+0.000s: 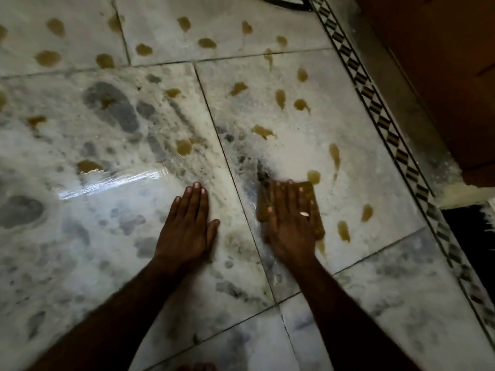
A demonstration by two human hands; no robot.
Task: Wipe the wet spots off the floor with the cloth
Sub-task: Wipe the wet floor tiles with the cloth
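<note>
Cloth [317, 223] lay folded on the floor [375, 263] under the flat, straight-fingered right hand [290, 223]. The left hand [187, 228] rested flat on bare tile, holding nothing. Good wiping likely called for even pressure, sweeping over the brown wet spots [343, 231] just beside it.

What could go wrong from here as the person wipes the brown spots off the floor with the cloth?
1. The cloth under the right hand already looks brown, so it may smear the spots instead of lifting them.
2. The left hand lies flat on shiny, wet-looking floor and might slip.
3. Many spots lie far ahead and could be missed.
</note>
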